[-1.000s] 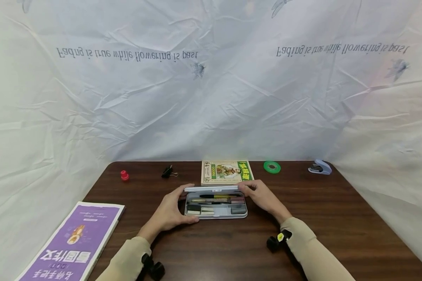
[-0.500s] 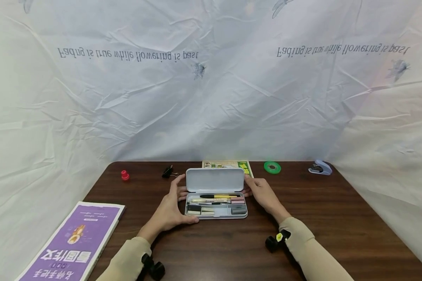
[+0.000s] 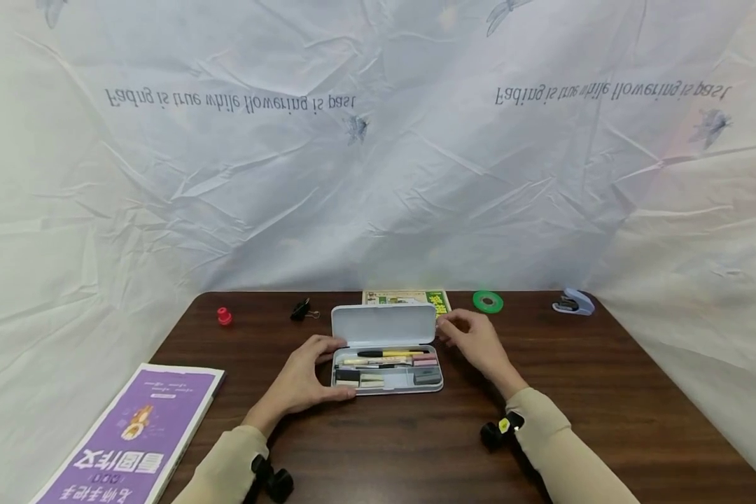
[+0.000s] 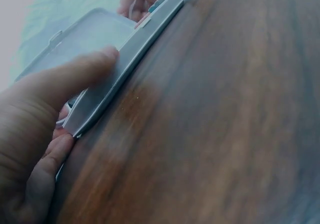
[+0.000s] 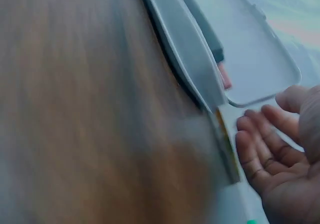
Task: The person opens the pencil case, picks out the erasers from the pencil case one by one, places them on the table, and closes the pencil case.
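Observation:
A pale pencil case (image 3: 395, 390) lies on the table with its lid (image 3: 384, 325) raised and tilted back. Inside are a yellow and black pen (image 3: 390, 353), other slim pens, a dark grey block (image 3: 426, 376), and white pieces with a black sleeve (image 3: 348, 376). My left hand (image 3: 299, 378) grips the case's left end, thumb on the front wall and fingers at the side and back. Beside the lid's right edge hovers my right hand (image 3: 479, 343), fingers loosely bent around nothing; in the right wrist view the fingers (image 5: 265, 139) appear just off the lid's corner.
Behind the lid, a booklet (image 3: 439, 301) is partly hidden. Along the back stand a red piece (image 3: 224, 316), a black binder clip (image 3: 300, 309), a green tape roll (image 3: 488, 302) and a stapler (image 3: 573, 302). A purple book (image 3: 132, 427) lies at the left.
The lid has swung up and back from nearly level, covering more of the booklet. My right hand has come off the lid. My left fingers have shifted down along the case's left side.

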`<action>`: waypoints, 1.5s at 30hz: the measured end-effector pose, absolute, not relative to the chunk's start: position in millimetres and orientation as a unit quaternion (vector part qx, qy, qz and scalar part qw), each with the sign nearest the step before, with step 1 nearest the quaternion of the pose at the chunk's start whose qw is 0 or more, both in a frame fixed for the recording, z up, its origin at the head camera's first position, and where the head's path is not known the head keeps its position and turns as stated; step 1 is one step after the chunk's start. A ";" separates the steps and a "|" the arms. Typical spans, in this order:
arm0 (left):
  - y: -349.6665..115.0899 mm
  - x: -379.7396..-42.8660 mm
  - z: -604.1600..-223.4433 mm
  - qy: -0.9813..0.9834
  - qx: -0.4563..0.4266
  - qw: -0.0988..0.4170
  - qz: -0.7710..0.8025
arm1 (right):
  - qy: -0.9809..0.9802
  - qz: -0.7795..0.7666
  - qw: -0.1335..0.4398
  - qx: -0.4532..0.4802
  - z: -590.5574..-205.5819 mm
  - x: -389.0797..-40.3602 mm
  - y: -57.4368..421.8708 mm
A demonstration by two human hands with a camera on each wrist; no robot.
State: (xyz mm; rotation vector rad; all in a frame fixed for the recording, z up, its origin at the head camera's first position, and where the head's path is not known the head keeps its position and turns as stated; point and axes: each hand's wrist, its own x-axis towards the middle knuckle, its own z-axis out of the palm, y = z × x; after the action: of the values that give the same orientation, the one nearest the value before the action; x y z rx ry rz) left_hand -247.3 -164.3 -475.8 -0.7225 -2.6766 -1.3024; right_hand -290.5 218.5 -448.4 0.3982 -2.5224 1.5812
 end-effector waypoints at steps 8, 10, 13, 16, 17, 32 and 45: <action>-166.2 -249.0 -474.1 -0.874 -0.232 0.036 -0.425 | -0.820 0.510 0.132 0.224 -407.3 -282.9 225.3; -167.0 -249.2 -473.6 -0.875 -0.229 0.035 -0.424 | -0.817 0.509 0.113 0.246 -403.0 -280.5 222.5; -168.5 -248.8 -473.7 -0.878 -0.222 0.034 -0.422 | -0.824 0.487 0.069 0.280 -405.7 -278.7 215.5; -169.3 -248.5 -474.7 -0.879 -0.220 0.034 -0.423 | -0.840 0.444 0.030 0.310 -414.6 -278.8 208.8; -169.3 -248.5 -475.1 -0.878 -0.221 0.033 -0.423 | -0.845 0.430 0.021 0.317 -418.2 -279.4 207.2; -169.0 -249.8 -474.3 -0.877 -0.217 0.020 -0.429 | -0.876 0.312 0.006 0.367 -431.5 -280.7 202.5; -168.8 -248.5 -472.2 -0.874 -0.222 0.014 -0.432 | -0.863 0.362 0.077 0.344 -392.0 -272.5 227.1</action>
State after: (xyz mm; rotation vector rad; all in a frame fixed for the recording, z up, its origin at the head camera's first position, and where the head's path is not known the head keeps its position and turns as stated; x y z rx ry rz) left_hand -248.5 -168.8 -472.2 -0.6904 -2.7206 -1.3455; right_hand -272.5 227.1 -392.0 1.0319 -2.5855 1.0832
